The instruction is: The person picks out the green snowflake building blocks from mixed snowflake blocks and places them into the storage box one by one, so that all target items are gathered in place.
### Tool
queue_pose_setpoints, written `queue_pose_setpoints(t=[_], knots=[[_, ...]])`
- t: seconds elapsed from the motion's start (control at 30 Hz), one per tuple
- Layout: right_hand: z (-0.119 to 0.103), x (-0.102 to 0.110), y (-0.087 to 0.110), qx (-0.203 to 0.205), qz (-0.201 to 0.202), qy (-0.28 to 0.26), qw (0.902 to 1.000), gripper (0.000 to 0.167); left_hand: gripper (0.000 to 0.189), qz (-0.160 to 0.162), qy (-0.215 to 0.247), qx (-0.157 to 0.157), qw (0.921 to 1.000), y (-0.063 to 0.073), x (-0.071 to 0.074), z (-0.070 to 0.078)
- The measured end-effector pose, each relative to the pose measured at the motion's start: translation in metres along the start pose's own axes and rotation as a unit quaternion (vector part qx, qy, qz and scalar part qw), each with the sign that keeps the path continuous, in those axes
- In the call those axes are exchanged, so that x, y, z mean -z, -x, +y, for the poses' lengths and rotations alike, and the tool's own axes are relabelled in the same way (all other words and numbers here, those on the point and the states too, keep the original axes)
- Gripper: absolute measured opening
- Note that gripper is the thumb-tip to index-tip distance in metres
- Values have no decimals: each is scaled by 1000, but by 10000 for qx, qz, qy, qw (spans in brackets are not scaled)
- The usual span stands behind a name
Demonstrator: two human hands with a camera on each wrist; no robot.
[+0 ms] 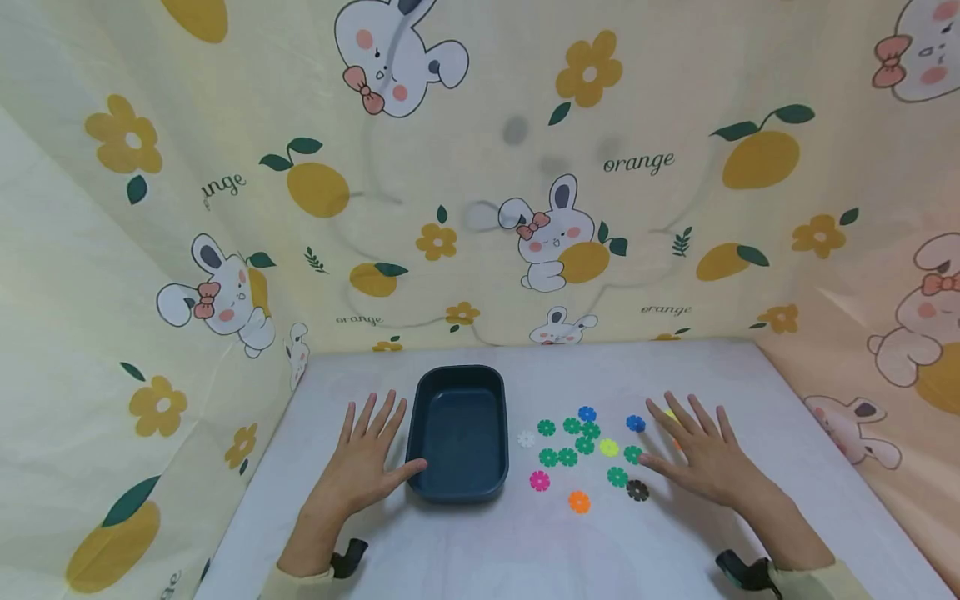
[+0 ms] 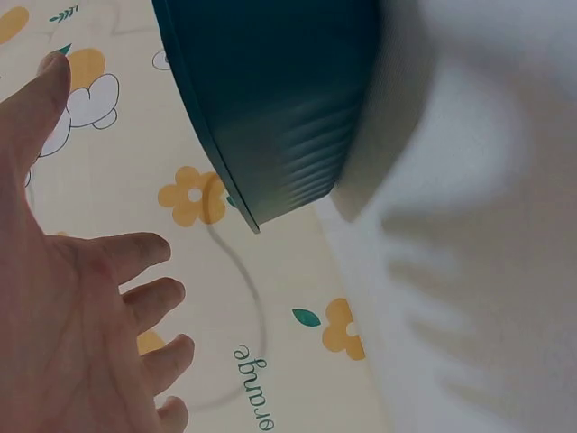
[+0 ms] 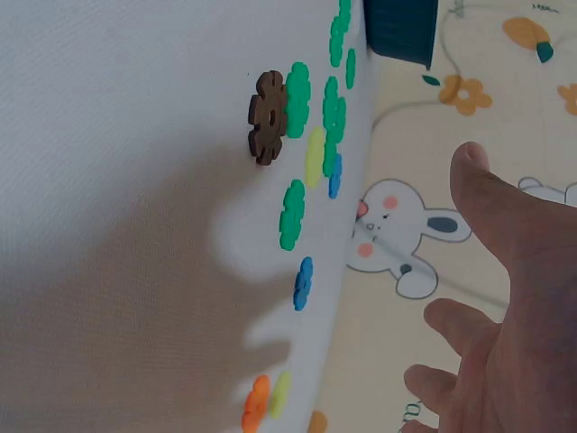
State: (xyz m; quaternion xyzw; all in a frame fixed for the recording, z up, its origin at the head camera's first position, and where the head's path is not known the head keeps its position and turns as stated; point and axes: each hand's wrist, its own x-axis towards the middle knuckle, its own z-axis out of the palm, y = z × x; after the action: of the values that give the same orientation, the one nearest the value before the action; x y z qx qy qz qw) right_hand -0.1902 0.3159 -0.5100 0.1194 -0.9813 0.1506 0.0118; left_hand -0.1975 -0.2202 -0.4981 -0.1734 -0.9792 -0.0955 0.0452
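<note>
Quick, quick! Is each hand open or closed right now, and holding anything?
Left hand: open, fingers spread, holding nothing, near the box.
Right hand: open, holding nothing, near the flower pieces.

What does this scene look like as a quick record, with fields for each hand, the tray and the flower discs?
left hand: fingers spread, raised beside the tray, holding nothing
right hand: fingers spread, raised at the right end of the discs, holding nothing
tray: dark blue, rounded corners, between left hand and discs
flower discs: loose, notched; mostly green, others blue, yellow, orange, pink, white, dark brown
disc nearest tray: white disc
surface: white table
backdrop: cream, printed with rabbits, oranges and flowers
</note>
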Motion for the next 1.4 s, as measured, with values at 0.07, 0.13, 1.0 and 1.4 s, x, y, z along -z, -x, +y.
queue_pose_setpoints(t=[0.07,0.13,1.0,1.4], knots=[[0,0,0,8,13,-11,10000,96,107,-34,-5,-8,10000,0,-1,0],[0,-1,0,24,17,-18,10000,96,108,-100,18,-8,9999,-1,-2,1],[4,-31,-19,344,-220,-1214,9918,42,118,-552,514,-28,9971,-1,-27,21],[3,-40,-27,-143,-266,-1251,9917,28,122,-668,489,43,9966,2,-34,24]])
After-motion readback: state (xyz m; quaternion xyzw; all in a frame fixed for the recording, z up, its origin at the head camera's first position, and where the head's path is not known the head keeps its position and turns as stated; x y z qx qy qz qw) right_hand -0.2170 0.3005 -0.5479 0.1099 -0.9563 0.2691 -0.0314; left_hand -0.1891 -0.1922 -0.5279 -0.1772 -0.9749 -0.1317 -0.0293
